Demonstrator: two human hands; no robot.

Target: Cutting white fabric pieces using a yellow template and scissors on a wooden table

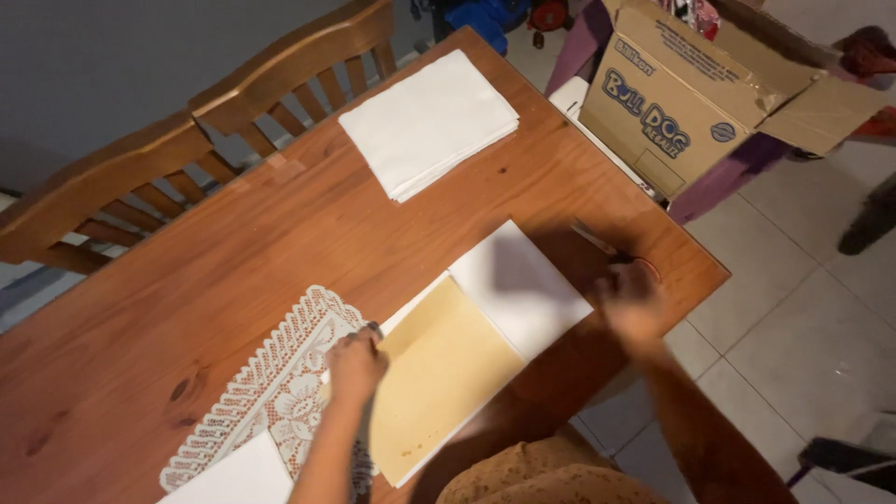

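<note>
A flat tan rectangular board (439, 373) under a smooth white paper sheet (523, 289) is pinned by the fisted left hand (355, 364). The blurred right hand (630, 299) is curled beside a thin dark pen (597, 241); its grip cannot be told

Bare table (233, 261) mid-left; napkin stack (429, 121) blocks far end

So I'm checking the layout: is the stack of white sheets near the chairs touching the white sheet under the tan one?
Apart. The head view shows bare wooden table between the stack of white sheets and the white sheet.
</note>
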